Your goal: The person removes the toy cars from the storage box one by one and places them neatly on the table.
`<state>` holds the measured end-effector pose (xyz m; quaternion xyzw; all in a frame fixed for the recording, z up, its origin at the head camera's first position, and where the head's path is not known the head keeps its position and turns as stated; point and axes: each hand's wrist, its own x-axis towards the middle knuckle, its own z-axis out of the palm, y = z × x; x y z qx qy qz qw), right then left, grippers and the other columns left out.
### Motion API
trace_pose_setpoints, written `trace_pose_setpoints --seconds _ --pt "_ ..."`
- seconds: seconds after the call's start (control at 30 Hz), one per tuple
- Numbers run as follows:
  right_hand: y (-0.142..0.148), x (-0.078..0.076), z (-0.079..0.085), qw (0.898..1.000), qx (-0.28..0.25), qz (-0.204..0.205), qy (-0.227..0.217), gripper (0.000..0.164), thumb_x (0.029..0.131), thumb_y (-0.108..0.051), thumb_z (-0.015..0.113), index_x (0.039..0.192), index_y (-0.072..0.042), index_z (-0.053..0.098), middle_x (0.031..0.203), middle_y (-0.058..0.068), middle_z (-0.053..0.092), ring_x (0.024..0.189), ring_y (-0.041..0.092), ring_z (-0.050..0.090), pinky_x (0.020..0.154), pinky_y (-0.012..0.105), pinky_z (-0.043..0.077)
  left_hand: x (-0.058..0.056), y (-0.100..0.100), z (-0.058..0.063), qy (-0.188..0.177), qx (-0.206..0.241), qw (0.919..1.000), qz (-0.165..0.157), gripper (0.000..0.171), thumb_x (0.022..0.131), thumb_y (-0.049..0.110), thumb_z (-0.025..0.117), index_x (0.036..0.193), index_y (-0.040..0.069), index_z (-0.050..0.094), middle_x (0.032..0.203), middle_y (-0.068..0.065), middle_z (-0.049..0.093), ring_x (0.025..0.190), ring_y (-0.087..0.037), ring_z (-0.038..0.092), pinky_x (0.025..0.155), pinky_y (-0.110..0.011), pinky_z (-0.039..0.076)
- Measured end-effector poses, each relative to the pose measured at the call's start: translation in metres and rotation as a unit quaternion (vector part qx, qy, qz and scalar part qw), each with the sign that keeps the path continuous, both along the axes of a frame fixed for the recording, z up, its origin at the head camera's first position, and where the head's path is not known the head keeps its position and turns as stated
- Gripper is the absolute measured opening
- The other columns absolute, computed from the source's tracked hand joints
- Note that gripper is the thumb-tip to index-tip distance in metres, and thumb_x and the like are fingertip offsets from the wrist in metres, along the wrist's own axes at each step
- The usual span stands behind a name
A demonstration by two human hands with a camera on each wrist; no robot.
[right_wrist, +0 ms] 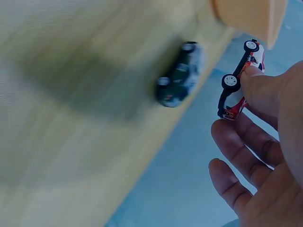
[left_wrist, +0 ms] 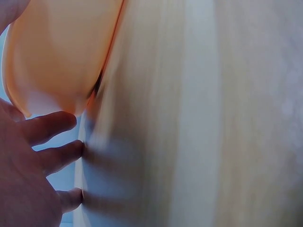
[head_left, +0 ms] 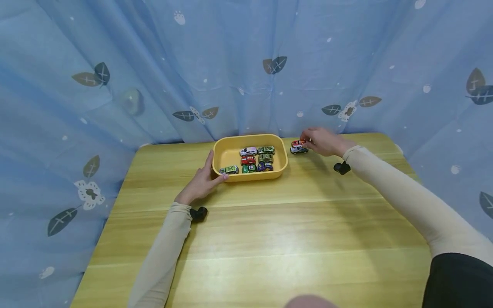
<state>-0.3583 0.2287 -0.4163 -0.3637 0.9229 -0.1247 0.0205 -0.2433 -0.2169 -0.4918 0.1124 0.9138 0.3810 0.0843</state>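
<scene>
My right hand (head_left: pixel 323 142) pinches a small red and white toy car (right_wrist: pixel 241 78) between thumb and fingers, lifted off the table in the right wrist view. Just below it, a dark toy car with pale blue (head_left: pixel 299 150) sits on the table, apart from the hand. My left hand (head_left: pixel 202 182) rests against the left end of a yellow plastic tray (head_left: pixel 250 177), its thumb along the front side and its fairly straight fingers along the outer end. Inside the tray stand several toy cars, among them a white one (head_left: pixel 248 151), a red one (head_left: pixel 248 160) and a purple one (head_left: pixel 265 167).
The wooden table (head_left: pixel 277 231) ends at a blue patterned curtain (head_left: pixel 239 77) just behind the tray. Black wrist cameras sit under the left (head_left: pixel 198 214) and right (head_left: pixel 342 167) wrists.
</scene>
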Motion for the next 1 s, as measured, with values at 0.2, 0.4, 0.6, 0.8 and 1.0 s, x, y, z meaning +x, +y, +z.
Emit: trace_pose_setpoints --seconds 0.2,0.4,0.6,0.8,1.0 --pt "0.010 0.006 -0.016 1.000 0.005 -0.007 -0.023 0.017 0.101 -0.005 0.070 0.118 0.000 0.069 0.110 0.018 0.071 0.098 0.034 0.070 0.088 0.053 0.059 0.001 0.000 0.000 -0.003 -0.004 1.0000 0.003 0.113 0.099 0.070 0.060 0.169 0.030 -0.020 0.175 -0.022 0.020 0.157 -0.050 0.027 0.129 -0.066 0.016" --pt "0.015 0.007 -0.028 1.000 -0.002 -0.001 -0.016 0.018 0.098 -0.005 0.073 0.116 -0.002 0.073 0.107 0.015 0.072 0.096 0.032 0.069 0.089 0.051 0.060 0.001 0.000 0.000 -0.003 -0.005 1.0000 0.002 0.113 0.099 0.070 0.060 0.169 0.031 -0.020 0.175 -0.021 0.021 0.157 -0.049 0.028 0.129 -0.066 0.017" --pt "0.015 0.007 -0.036 1.000 -0.011 0.008 -0.012 0.017 0.097 -0.004 0.072 0.114 -0.002 0.074 0.103 0.016 0.073 0.093 0.032 0.069 0.085 0.051 0.059 0.000 0.000 0.000 -0.004 -0.001 1.0000 0.002 0.115 0.098 0.071 0.060 0.170 0.029 -0.018 0.176 -0.019 0.020 0.157 -0.048 0.028 0.129 -0.066 0.017" --pt "0.010 0.009 -0.040 1.000 0.000 -0.002 -0.020 0.017 0.099 -0.008 0.072 0.115 -0.004 0.074 0.104 0.015 0.073 0.094 0.030 0.069 0.087 0.052 0.058 -0.001 -0.001 -0.001 -0.006 -0.005 1.0000 -0.002 0.116 0.098 0.071 0.060 0.170 0.022 -0.016 0.178 -0.017 0.015 0.159 -0.047 0.025 0.130 -0.065 0.012" --pt "0.008 0.010 -0.045 1.000 0.007 -0.014 -0.024 0.017 0.100 -0.010 0.073 0.116 -0.003 0.073 0.105 0.015 0.072 0.095 0.031 0.068 0.089 0.053 0.057 -0.001 0.000 0.001 -0.008 -0.002 1.0000 -0.002 0.116 0.098 0.070 0.061 0.171 0.023 -0.016 0.177 -0.019 0.017 0.159 -0.046 0.026 0.130 -0.065 0.012"
